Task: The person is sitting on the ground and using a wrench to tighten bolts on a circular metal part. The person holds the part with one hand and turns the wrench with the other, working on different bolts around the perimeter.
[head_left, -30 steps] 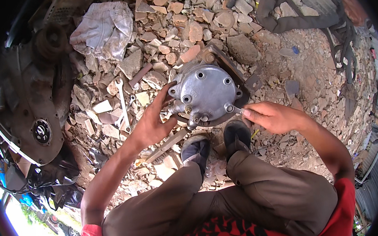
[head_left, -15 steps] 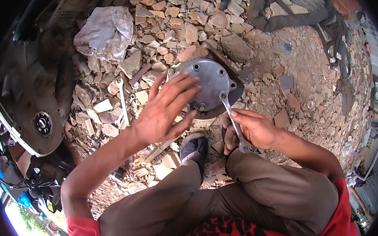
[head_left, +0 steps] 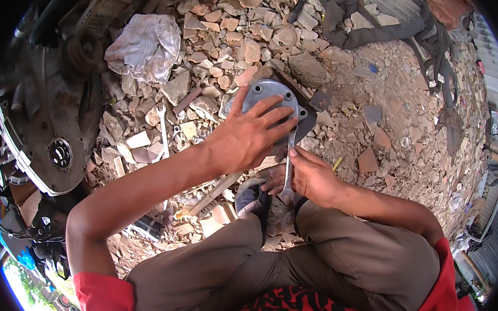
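Note:
A round grey metal cover (head_left: 271,89) with bolt holes sits on a dark bracket amid the rubble. My left hand (head_left: 247,135) is spread across it, palm down, fingers apart and resting on its top, hiding much of the centre. My right hand (head_left: 311,180) grips a silver combination wrench (head_left: 289,173), whose upper end is at a bolt on the cover's lower right, partly behind my left fingers. A second wrench (head_left: 163,130) lies on the rubble to the left.
A large dirty engine casing (head_left: 38,156) occupies the left side. A crumpled white cloth (head_left: 142,46) lies above it to the right. Broken tile and stone surround the work. Dark straps (head_left: 349,35) lie at upper right, near corrugated sheeting (head_left: 494,97). My feet are below the cover.
My left hand moved from the cover's left edge up and right onto its top. The wrench swung downward to nearly vertical; my right hand moved left and lower with it.

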A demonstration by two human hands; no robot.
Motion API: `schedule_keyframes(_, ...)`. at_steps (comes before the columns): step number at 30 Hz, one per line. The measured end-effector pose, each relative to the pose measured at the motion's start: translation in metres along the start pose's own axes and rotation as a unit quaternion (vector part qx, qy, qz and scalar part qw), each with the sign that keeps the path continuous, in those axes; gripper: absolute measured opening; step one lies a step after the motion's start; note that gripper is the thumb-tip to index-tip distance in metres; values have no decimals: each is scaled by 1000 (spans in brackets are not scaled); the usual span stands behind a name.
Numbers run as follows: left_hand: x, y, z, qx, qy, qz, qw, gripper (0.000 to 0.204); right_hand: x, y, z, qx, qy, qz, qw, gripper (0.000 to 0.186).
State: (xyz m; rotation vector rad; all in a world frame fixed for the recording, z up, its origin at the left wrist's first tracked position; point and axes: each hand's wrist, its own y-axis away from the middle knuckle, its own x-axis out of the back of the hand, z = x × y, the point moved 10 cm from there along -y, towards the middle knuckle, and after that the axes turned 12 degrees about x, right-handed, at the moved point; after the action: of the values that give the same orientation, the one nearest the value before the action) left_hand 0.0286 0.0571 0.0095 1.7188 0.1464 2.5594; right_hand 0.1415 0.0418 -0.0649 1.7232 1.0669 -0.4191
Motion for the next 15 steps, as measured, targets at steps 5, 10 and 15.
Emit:
schedule_keyframes(5,-2,-4,1,-4,-16,21,1000,56,2,-3,-8,-27,57,24,998,38)
schedule_keyframes(10,-2,-4,5,2,-29,31,999,55,10,-6,-5,-39,68,3,997,38)
schedule_keyframes(15,-5,-2,3,7,-49,24,998,57,9,-6,1,-48,40,-42,997,37)
